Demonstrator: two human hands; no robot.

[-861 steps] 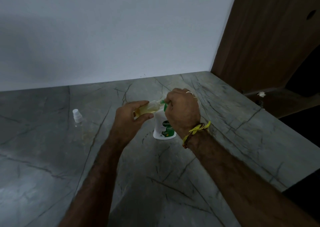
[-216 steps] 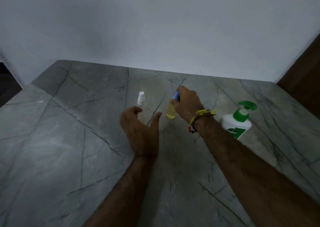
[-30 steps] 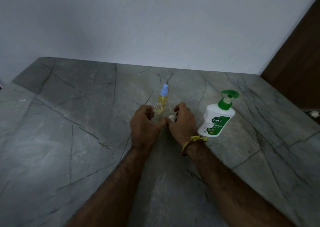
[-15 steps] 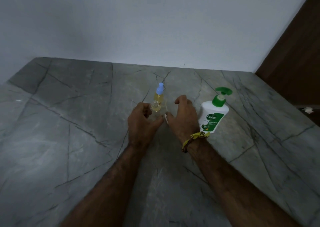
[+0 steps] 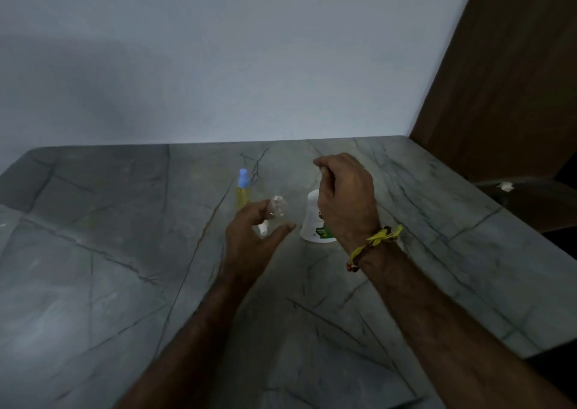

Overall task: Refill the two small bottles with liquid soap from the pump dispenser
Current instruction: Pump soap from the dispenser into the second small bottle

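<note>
1. Broadly, a grey veined stone counter (image 5: pixel 93 283) fills the lower view, meeting a pale wall (image 5: pixel 218 49) behind and a brown wooden panel (image 5: pixel 515 80) on the right.
2. Next, the white pump dispenser (image 5: pixel 312 218) stands upright on the counter, its top hidden behind the right hand (image 5: pixel 346 199), whose fingers are curled over the pump.
3. Left of it, the left hand (image 5: pixel 249 240) holds the clear uncapped bottle (image 5: pixel 276 210) between curled fingers and thumb, mouth tilted toward the camera.
4. Behind, the yellow-filled bottle with a blue cap (image 5: pixel 243 190) stands upright, apart from both hands.
5. Smallest, a white cap (image 5: pixel 263 229) shows just beside the left palm.
</note>
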